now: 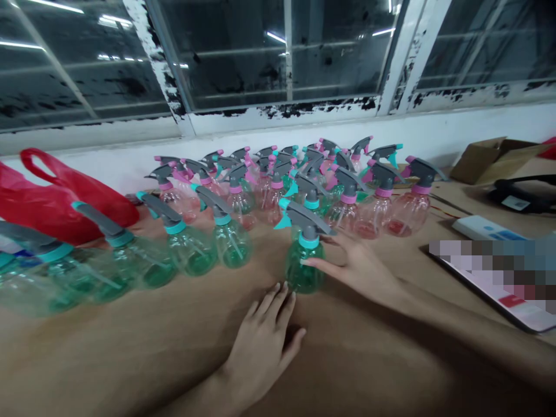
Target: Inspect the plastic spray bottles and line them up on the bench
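A green spray bottle [304, 269] with a teal collar and grey trigger head stands upright on the table. My right hand [362, 267] grips its body from the right, thumb across the front and the other fingers partly hidden behind it. Just in front of that bottle, my left hand [266, 341] lies palm down on the tabletop, fingers stretched out and holding nothing. To the left runs a row of similar green bottles, the nearest one [232, 246] standing a little apart. Behind, pink spray bottles [406, 208] and green ones crowd together.
The brown table [182, 359] meets a white wall under dark windows. At the left sits a red plastic bag [65, 197]. On the right are an open cardboard box [495, 159], a black strap-like item [525, 194], a white-and-blue box [489, 229] and a flat, partly blurred panel [486, 284].
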The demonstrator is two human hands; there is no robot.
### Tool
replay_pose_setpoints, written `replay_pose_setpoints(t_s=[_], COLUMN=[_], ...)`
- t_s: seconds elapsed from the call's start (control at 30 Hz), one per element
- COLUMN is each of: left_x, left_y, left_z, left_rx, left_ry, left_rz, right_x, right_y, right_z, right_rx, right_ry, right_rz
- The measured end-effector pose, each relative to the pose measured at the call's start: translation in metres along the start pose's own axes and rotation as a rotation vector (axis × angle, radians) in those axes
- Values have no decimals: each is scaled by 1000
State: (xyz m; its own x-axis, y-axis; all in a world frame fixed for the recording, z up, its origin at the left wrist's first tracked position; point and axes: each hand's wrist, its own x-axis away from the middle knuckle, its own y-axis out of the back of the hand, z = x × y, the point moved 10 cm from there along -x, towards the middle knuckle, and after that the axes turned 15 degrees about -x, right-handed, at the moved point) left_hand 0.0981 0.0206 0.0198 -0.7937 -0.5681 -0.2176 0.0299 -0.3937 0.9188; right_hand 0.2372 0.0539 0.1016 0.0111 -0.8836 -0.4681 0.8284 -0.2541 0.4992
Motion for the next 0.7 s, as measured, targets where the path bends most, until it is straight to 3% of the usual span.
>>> replay_pose_setpoints(t_s=[0.33,0.7], left_x=[17,15], left_y=[6,-6], left_z=[18,22], left_rx=[83,117], left_ry=[60,53], left_rz=[-84,-52], right_x=[-49,-75], right_y=[-51,-61], right_z=[8,7], right_rx=[15,46], right_ry=[77,74], right_rz=[-7,-9])
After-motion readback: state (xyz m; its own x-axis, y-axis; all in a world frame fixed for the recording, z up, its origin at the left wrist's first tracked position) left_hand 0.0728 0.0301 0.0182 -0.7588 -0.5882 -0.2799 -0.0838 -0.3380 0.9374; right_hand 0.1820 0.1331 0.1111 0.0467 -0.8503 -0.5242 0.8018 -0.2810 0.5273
